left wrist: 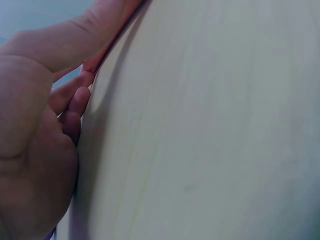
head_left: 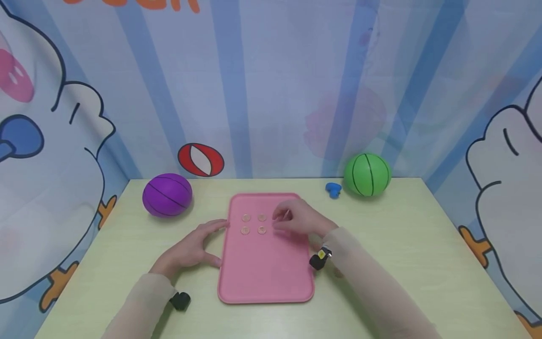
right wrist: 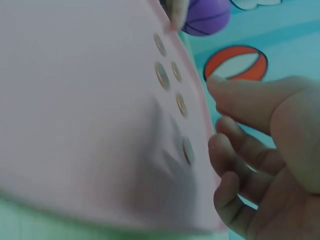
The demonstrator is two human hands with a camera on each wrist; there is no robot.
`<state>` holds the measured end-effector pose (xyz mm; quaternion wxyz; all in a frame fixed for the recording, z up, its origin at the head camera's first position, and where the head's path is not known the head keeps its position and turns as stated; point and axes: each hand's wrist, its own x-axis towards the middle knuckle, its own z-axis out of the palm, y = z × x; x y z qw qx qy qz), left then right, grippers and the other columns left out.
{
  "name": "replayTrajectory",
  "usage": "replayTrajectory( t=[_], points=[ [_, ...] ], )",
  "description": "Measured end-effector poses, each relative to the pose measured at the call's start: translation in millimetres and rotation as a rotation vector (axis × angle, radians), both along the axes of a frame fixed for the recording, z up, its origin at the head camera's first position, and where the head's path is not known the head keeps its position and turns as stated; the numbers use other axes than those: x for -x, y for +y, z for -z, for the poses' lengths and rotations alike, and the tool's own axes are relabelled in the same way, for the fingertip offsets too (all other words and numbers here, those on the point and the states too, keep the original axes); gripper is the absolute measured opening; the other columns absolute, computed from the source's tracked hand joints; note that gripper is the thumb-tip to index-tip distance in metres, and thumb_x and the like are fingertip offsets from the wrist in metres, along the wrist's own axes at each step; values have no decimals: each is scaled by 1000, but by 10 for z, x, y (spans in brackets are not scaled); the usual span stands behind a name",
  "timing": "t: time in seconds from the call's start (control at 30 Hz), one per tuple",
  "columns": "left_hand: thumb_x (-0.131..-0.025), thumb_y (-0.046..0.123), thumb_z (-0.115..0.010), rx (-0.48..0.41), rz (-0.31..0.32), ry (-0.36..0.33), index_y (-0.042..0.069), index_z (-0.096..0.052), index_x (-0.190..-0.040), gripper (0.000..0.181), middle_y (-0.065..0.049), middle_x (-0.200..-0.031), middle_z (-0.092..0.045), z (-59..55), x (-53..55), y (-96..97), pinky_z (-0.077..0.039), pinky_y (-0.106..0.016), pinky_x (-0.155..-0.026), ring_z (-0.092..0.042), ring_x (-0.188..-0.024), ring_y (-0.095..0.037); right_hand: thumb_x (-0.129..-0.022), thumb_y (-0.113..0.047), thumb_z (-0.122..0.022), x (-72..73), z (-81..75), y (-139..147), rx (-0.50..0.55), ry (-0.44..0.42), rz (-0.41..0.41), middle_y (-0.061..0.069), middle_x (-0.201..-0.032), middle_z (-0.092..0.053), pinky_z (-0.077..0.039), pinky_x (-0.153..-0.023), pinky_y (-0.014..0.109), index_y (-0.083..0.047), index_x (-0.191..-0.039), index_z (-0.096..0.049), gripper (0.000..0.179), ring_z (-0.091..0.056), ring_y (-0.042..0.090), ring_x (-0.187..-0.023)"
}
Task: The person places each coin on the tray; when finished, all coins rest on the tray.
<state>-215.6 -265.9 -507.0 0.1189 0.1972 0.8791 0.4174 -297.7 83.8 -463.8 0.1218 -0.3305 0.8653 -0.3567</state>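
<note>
Several gold-coloured coins (head_left: 262,230) lie flat in the upper half of a pink tray (head_left: 266,278). Over the tray's upper right part hovers my right hand (head_left: 298,217), its fingers loosely bent. The right wrist view shows a gap between thumb and fingers, with nothing held there, and one coin (right wrist: 188,150) on the tray close by the fingertips; in the head view that coin is hidden behind the hand. My left hand (head_left: 188,249) rests at the tray's left edge, thumb and fingers spread, fingertips touching the rim. In the left wrist view its palm is beside the tabletop.
A purple ball (head_left: 167,195) sits at the table's back left and a green ball (head_left: 367,174) at the back right. Next to the green ball lies a small blue object (head_left: 333,189). A printed cloth backdrop (head_left: 275,94) rises behind the pale wooden table (head_left: 381,226).
</note>
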Motion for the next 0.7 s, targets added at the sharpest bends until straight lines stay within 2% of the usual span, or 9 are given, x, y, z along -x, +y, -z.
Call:
replayTrajectory(
  t=[0.3, 0.5, 0.7],
  points=[
    [-68, 38, -98, -3, -3, -9, 23, -42, -162, 110, -6, -170, -33, 21, -9, -13, -15, -70, -126, -23, -158, -39, -94, -22, -80, 37, -48, 476, 3, -47, -27, -6, -100, -75, -59, -86, 34, -12, -110, -78, 19, -69, 14, -91],
    [-67, 40, -98, 2, -11, -20, 26, -42, -162, 111, -4, -171, -33, 17, -7, -11, -15, -69, -126, -22, -159, -37, -95, -22, -79, 57, -23, 764, -3, -105, -34, -5, -100, -76, -59, -82, 34, -14, -110, -79, 17, -71, 17, -91],
    [-66, 40, -99, -4, -13, -23, 26, -42, -162, 112, -3, -171, -32, 5, -8, -9, -14, -68, -127, -22, -159, -36, -97, -21, -76, 70, 35, 943, -20, -122, -45, -6, -98, -77, -58, -87, 33, -16, -107, -81, 11, -70, 16, -91]
  ],
)
